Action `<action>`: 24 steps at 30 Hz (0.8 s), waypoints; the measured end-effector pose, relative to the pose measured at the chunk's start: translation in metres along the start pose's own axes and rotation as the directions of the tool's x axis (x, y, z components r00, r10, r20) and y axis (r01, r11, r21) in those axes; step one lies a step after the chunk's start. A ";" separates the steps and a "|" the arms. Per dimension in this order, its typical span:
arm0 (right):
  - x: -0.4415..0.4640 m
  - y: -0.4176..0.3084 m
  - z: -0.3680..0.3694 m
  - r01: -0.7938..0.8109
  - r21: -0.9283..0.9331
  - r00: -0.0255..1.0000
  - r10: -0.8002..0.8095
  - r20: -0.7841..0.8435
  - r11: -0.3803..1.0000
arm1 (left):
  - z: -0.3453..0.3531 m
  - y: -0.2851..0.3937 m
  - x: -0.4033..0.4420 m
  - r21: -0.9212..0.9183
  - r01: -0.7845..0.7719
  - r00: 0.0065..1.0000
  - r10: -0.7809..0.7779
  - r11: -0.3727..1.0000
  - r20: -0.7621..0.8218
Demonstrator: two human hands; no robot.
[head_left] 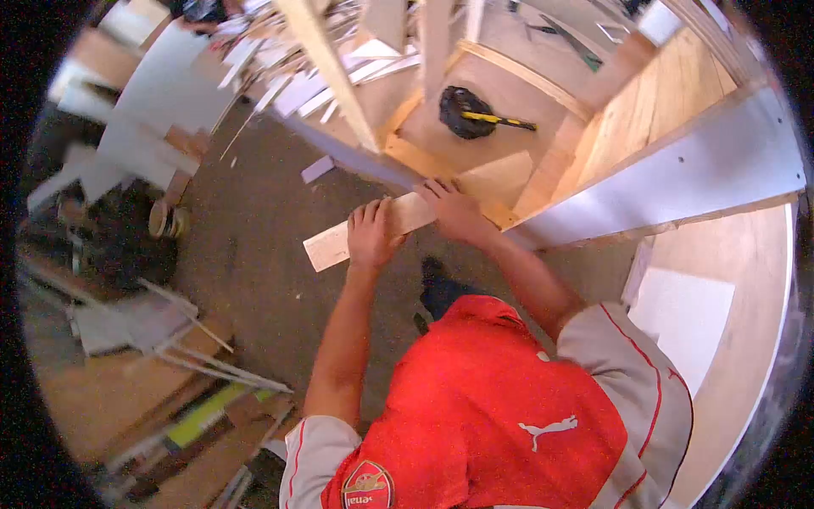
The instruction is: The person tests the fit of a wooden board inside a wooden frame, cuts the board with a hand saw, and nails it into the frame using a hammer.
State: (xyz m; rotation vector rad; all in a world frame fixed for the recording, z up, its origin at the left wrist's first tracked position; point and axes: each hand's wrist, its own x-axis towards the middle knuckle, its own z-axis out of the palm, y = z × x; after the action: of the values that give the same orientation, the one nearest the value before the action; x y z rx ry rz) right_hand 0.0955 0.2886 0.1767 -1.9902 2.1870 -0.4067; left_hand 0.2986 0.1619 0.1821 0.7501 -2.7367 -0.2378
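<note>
A pale wooden board (413, 214) lies slantwise in front of me, its near end out over the floor. My left hand (371, 233) is wrapped over the board close to that end. Farther along, my right hand (456, 210) grips it beside the edge of a wooden frame (415, 159). Past my right hand a pale flat piece (500, 176) shows inside the frame; whether it is the same board I cannot tell. Inside the frame lie a black bundle (462, 110) and a yellow-and-black tool (500, 120), its kind unclear.
Upright wooden posts (335, 76) rise from the frame. A white-faced panel (670, 174) runs along the right. Scrap wood strips (339, 81) are heaped behind. White sheets (153, 110) and a small tub (164, 219) stand left, with more boards (127, 399) at lower left.
</note>
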 end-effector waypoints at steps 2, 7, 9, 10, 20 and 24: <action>0.007 0.027 0.017 -0.076 -0.097 0.997 0.075 -0.015 0.992 | 0.011 -0.004 0.023 0.013 -0.040 0.998 0.039 0.999 0.044; 0.025 0.073 0.048 -0.331 -0.098 0.944 0.330 -0.028 0.939 | 0.063 -0.052 0.067 -0.051 -0.126 0.982 0.132 0.991 0.135; 0.025 0.087 0.054 -0.408 -0.061 0.913 0.404 -0.063 0.911 | 0.093 -0.055 0.083 -0.088 -0.187 0.969 0.199 0.978 0.144; 0.027 0.098 0.063 -0.478 -0.018 0.877 0.476 -0.068 0.878 | 0.099 -0.054 0.093 -0.105 -0.214 0.963 0.228 0.971 0.143; 0.043 0.155 0.084 -0.804 -0.033 0.594 0.804 -0.029 0.593 | 0.148 -0.041 0.191 -0.140 -0.418 0.867 0.440 0.898 0.233; 0.057 0.149 0.074 -0.838 -0.111 0.541 0.840 -0.040 0.534 | 0.174 -0.059 0.212 -0.185 -0.514 0.811 0.545 0.837 0.214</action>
State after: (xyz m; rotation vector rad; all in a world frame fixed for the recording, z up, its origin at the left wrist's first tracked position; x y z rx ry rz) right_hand -0.0300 0.2373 0.0646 -0.7025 2.8514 -0.0972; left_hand 0.0960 0.0150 0.0539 -0.1129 -3.0069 -0.3875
